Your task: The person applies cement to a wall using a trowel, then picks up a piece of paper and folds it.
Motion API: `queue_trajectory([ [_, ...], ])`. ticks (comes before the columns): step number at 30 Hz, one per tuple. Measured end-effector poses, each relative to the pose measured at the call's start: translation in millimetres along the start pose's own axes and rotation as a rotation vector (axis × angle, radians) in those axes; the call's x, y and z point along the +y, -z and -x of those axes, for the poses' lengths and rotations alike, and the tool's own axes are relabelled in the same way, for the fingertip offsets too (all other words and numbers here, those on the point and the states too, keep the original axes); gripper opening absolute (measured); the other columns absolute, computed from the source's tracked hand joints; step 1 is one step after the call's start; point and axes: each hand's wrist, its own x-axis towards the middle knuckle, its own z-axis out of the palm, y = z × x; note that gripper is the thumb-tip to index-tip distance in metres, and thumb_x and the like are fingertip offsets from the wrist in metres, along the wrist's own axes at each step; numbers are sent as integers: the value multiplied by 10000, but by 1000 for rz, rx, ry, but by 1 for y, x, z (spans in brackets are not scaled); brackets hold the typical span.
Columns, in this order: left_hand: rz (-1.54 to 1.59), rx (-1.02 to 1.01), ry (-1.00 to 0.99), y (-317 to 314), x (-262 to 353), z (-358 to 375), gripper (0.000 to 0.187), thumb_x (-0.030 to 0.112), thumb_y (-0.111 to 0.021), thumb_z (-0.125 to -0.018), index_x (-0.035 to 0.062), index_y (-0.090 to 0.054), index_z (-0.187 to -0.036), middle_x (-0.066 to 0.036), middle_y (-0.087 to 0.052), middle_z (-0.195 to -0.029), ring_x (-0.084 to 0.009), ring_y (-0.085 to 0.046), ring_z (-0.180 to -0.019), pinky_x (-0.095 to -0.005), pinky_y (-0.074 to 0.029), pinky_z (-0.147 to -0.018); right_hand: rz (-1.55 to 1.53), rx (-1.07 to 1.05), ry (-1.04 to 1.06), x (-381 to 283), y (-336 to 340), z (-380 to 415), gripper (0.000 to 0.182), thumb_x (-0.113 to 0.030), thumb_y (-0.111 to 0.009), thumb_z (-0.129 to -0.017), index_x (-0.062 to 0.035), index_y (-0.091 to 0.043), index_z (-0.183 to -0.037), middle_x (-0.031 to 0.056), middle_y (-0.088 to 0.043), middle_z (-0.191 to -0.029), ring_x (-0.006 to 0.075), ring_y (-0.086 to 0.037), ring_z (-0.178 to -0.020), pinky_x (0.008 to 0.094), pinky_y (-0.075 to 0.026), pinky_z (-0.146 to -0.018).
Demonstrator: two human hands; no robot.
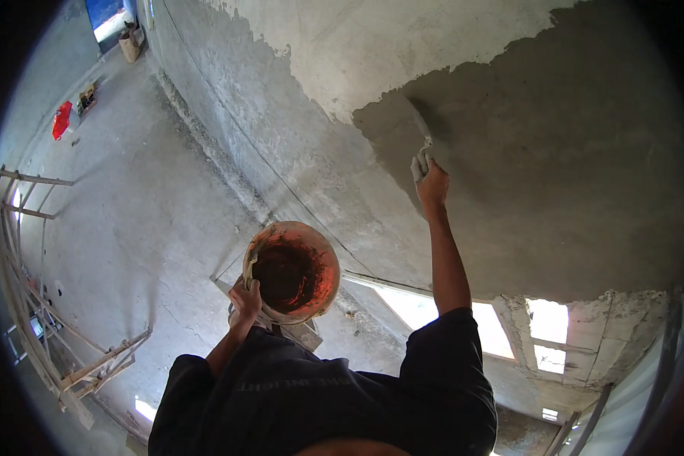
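Note:
My right hand (432,181) is raised against the wall, its fingers wrapped round the handle of a trowel (419,120). The thin blade is seen nearly edge-on, at the dark, wet plaster (539,167) near its ragged border with the paler wall. Lower down, my left hand (245,299) grips the near-left rim of an orange bucket (327,262). The bucket is smeared with grey on the rim and dark inside; how much it holds is hard to tell.
A wooden ladder-like frame (102,368) stands at the lower left. On the concrete floor (121,228) lie a red object (62,120) and, farther off, a pale container (129,47). A thin cable (258,152) runs along the wall. Bright openings (547,321) show at lower right.

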Motion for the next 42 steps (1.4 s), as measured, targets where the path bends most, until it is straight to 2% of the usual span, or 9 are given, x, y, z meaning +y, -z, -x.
queue_trajectory([
  [8, 18, 83, -93, -3, 0, 0, 217, 150, -561, -699, -63, -600, -706, -220, -580, -625, -351, -586, -569, -420, -437, -555, 88, 46, -2, 9, 53, -22, 268, -210, -646, -823, 9, -629, -976, 150, -668, -939, 254, -651, -904, 332, -522, -755],
  [14, -1, 28, -39, -4, -6, -1, 238, 167, -580, -702, -70, -598, -688, -223, -585, -632, -358, -586, -574, -431, -437, -562, -228, 242, -34, -8, 95, -29, 304, -250, -657, -823, 6, -634, -985, 160, -670, -904, 276, -658, -854, 347, -515, -747],
  [16, -2, 37, -55, -5, -5, -1, 242, 173, -584, -703, -68, -598, -686, -223, -585, -633, -357, -586, -574, -430, -437, -562, 47, -13, -57, 7, 87, -21, 356, -303, -665, -816, 7, -638, -988, 174, -665, -878, 295, -658, -821, 351, -505, -737],
  [19, -28, 107, -105, -9, -7, 0, 247, 180, -588, -702, -66, -595, -679, -220, -582, -629, -356, -584, -570, -430, -435, -560, -38, -200, -132, 28, 55, -6, 386, -344, -664, -810, 4, -645, -976, 193, -657, -851, 306, -656, -798, 358, -498, -720],
  [26, -38, 28, -21, 0, 0, -1, 234, 174, -577, -699, -59, -587, -670, -210, -571, -611, -355, -577, -555, -425, -432, -542, -47, -172, -183, 45, 37, -3, 351, -333, -655, -822, 1, -656, -930, 201, -652, -827, 304, -656, -780, 360, -498, -692],
  [32, 42, 70, -89, -10, -15, -2, 238, 189, -568, -704, -47, -591, -679, -214, -569, -614, -347, -579, -554, -422, -434, -542, 55, 159, -8, 23, 68, 4, 299, -269, -664, -822, 22, -651, -890, 182, -662, -837, 296, -663, -770, 362, -504, -674],
  [34, 31, 55, -85, -10, -14, -4, 237, 189, -569, -704, -47, -597, -691, -213, -576, -622, -348, -582, -561, -422, -437, -546, -144, 195, -50, 10, 70, 7, 246, -222, -654, -835, 9, -650, -918, 134, -663, -793, 213, -637, -690, 302, -489, -685],
  [37, 4, 48, -84, -9, -6, -3, 236, 185, -569, -704, -47, -606, -712, -211, -586, -636, -350, -588, -572, -421, -441, -552, -17, 46, 86, 22, 55, 14, 195, -163, -672, -801, 18, -642, -867, 148, -651, -806, 287, -642, -775, 352, -492, -712],
  [42, -53, 84, -73, -9, 0, -2, 232, 177, -571, -700, -50, -609, -722, -214, -588, -644, -352, -589, -580, -421, -444, -561, -35, -20, 81, 17, 29, 12, 213, -189, -665, -806, 7, -645, -889, 140, -650, -836, 283, -636, -784, 349, -487, -721],
])
